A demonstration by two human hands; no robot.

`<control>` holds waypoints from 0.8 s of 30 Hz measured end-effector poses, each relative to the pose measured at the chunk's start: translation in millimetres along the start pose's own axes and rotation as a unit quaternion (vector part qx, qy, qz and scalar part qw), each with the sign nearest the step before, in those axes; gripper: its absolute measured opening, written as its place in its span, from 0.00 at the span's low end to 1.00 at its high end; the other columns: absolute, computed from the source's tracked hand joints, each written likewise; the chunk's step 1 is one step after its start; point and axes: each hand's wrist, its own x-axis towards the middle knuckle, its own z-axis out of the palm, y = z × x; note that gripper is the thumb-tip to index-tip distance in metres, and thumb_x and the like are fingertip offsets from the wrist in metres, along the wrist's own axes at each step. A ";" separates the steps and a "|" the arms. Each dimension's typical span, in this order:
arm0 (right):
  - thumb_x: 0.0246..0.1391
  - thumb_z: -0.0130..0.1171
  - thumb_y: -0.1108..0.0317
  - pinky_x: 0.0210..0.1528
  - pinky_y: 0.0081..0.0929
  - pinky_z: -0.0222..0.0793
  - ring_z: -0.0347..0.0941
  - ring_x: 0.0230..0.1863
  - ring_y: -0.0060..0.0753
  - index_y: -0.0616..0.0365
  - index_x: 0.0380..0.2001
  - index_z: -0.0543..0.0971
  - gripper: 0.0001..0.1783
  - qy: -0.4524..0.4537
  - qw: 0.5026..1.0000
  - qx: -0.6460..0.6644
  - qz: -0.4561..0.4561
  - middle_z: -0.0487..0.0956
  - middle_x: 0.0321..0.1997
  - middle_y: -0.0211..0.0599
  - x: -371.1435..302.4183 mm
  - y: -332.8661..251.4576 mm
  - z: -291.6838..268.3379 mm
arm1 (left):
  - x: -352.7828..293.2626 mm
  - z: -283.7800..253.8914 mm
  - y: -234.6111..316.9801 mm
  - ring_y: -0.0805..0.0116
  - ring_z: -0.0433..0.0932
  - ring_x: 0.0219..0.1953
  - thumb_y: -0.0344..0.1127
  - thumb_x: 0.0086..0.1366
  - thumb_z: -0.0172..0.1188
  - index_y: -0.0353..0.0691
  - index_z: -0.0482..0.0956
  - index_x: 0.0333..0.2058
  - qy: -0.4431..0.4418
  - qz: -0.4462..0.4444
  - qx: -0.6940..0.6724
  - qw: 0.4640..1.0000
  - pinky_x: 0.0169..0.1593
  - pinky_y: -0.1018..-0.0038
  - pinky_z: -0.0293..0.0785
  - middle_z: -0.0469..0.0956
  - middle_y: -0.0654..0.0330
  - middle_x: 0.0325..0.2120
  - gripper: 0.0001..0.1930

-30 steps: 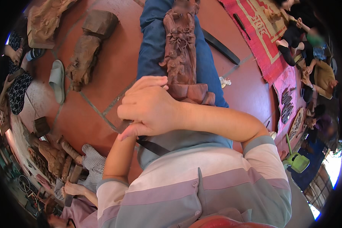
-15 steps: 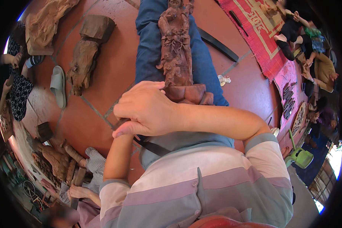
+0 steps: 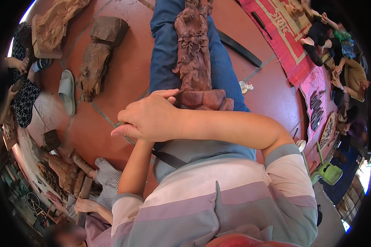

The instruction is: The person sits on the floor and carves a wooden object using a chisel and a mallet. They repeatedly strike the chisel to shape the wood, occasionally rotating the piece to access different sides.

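Note:
A reddish-brown carved wooden figure point(image 3: 193, 53) lies along my legs, its blocky base point(image 3: 202, 99) toward my belly. My right arm crosses my body from the right. My right hand point(image 3: 150, 119) is closed just left of the base, thumb pointing left; whatever it grips is hidden. Underneath it, my left hand point(image 3: 167, 94) is mostly covered; fingers that seem to be its own reach out to the edge of the base. My left forearm rises from below and disappears behind my right hand.
Left on the tiled floor lie a grey-green slipper point(image 3: 67, 92) and rough wood pieces point(image 3: 94, 61). A dark bar point(image 3: 239, 48) rests right of my legs. Carving tools point(image 3: 316, 109) lie on a pink cloth. Other people sit along both sides. A green plastic scoop-shaped item point(image 3: 329, 173) stands at right.
My right hand has shifted slightly left, and the brown piece that showed by its thumb is now out of sight. The whole view has drifted a little to the right.

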 end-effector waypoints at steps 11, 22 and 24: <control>0.54 0.50 0.39 0.31 0.41 0.68 0.75 0.25 0.46 0.54 0.21 0.73 0.28 0.052 0.997 0.043 -0.039 0.74 0.21 0.37 -2.4 2.6 -11.7 | 4.6 3.2 2.0 0.46 0.76 0.44 0.39 0.63 0.59 0.33 0.76 0.44 -0.014 0.058 -0.146 0.988 0.47 0.58 0.75 0.76 0.42 0.43 0.16; 0.50 0.63 0.74 0.41 0.25 0.70 0.76 0.39 0.28 0.61 0.33 0.79 0.06 0.126 0.945 0.298 0.052 0.80 0.37 0.34 -87.3 21.3 -128.0 | 35.2 27.5 84.5 0.70 0.75 0.29 0.25 0.54 0.64 0.35 0.81 0.29 -0.083 0.094 0.274 0.953 0.32 0.76 0.70 0.77 0.60 0.28 0.04; 0.51 0.61 0.77 0.38 0.21 0.72 0.77 0.37 0.23 0.62 0.34 0.80 0.06 0.190 0.906 0.342 0.162 0.80 0.37 0.33 -115.1 26.2 -133.5 | 29.9 28.1 75.3 0.75 0.74 0.31 0.25 0.60 0.60 0.32 0.80 0.34 -0.080 -0.009 0.200 0.976 0.33 0.81 0.69 0.76 0.58 0.32 0.04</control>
